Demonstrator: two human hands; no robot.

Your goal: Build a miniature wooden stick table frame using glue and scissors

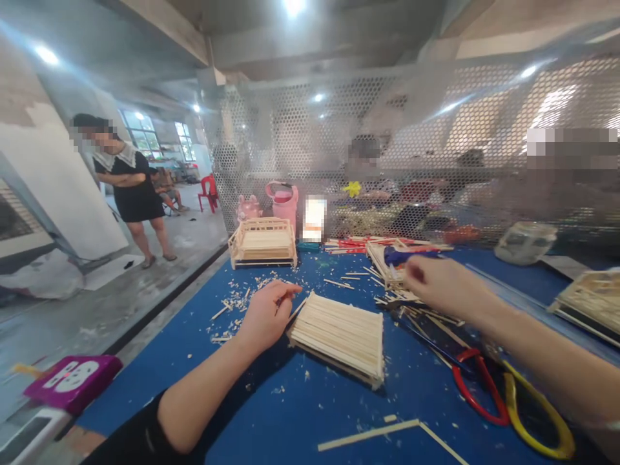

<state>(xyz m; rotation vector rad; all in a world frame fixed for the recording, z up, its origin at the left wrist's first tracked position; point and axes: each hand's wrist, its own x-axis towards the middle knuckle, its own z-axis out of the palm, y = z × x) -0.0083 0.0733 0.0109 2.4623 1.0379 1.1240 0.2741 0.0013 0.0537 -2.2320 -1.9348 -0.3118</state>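
Perforated mesh (300,142) stands across the far side of the room at twelve o'clock in the head view, behind a blue counter (290,413). Beyond the counter at ten o'clock, a person (130,181) stands with folded arms.

Taking bearings from the pale stick panel (339,336) lying near the middle of the counter, the left hand (271,311) is between nine and ten o'clock, just beside the panel's corner. Its fingers are curled, tips close together; I cannot tell whether they pinch a stick. Wood scraps (235,300) are scattered past that hand.

At two o'clock the right hand (436,284) is blurred, near a dark blue object (394,256) above a stick frame (376,258); whether its fingers grip anything I cannot tell. Scissors with red and yellow handles (493,387) lie at four o'clock. Toward eleven o'clock sits a railed stick model (264,242), with a pink container (285,210) behind it. Two loose sticks (368,436) meet at an angle around five o'clock.
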